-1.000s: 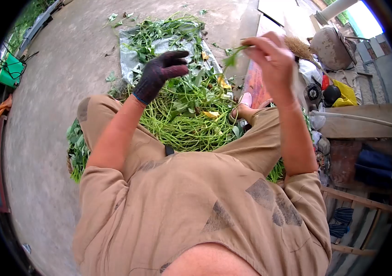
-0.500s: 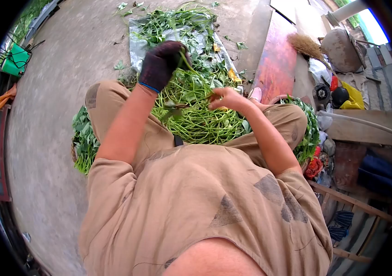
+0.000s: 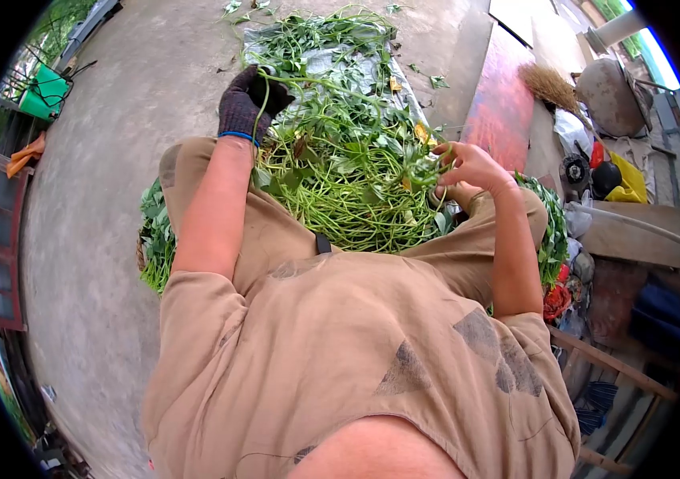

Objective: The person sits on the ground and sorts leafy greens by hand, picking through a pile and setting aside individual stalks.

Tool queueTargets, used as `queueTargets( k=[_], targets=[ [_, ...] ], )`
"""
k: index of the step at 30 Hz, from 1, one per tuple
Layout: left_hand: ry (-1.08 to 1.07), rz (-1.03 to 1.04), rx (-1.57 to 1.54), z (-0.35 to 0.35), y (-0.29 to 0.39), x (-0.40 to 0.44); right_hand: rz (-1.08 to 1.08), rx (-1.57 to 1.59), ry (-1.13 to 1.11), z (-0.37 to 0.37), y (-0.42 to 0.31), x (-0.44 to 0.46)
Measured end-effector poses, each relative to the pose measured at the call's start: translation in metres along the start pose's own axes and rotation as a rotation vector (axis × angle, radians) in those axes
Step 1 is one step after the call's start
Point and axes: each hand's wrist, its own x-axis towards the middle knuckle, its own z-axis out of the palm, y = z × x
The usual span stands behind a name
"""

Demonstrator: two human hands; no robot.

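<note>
My left hand point(image 3: 250, 104), in a dark glove with a blue cuff, is closed on a long green vine point(image 3: 316, 82) at the upper left of the pile. The vine arcs to the right over the leaves, and one end hangs down past the wrist. My bare right hand point(image 3: 471, 166) is at the right side of the pile, its fingers bent beside leafy green stems; whether it grips any of them is unclear. Between my legs lies a heap of green stems point(image 3: 356, 215), with leafier vines on a grey sheet point(image 3: 402, 89) beyond it.
Bundled greens point(image 3: 158, 239) stand beside my left leg, and more greens point(image 3: 551, 231) beside my right. A reddish board point(image 3: 501, 104), a straw broom point(image 3: 549, 86) and a yellow bag point(image 3: 627, 180) are at the right. A green bucket point(image 3: 44, 92) is far left.
My left hand has moved left and down with a vine. My right hand came down to the pile, then shifted right, away from the left hand. The view has swung slightly.
</note>
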Motion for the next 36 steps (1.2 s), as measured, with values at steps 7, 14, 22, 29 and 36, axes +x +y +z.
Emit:
queueTargets(
  k=[7,14,22,29,36],
  targets=[
    [0.031,-0.191,0.182,0.007,-0.064,-0.004,-0.348,-0.002,0.392,0.071,-0.050,0.012],
    [-0.204,-0.302,0.131,0.014,-0.068,-0.011,-0.166,0.759,0.329,0.100,-0.040,0.020],
    [-0.250,-0.275,0.505,0.040,-0.072,-0.019,-0.098,0.807,0.309,0.087,-0.024,0.004],
    [-0.156,0.420,1.646,0.016,-0.085,-0.004,-0.213,0.838,0.325,0.098,-0.018,0.007],
    [0.192,0.708,2.093,-0.009,-0.101,0.025,-0.148,1.006,0.330,0.094,-0.038,0.005]
  ],
)
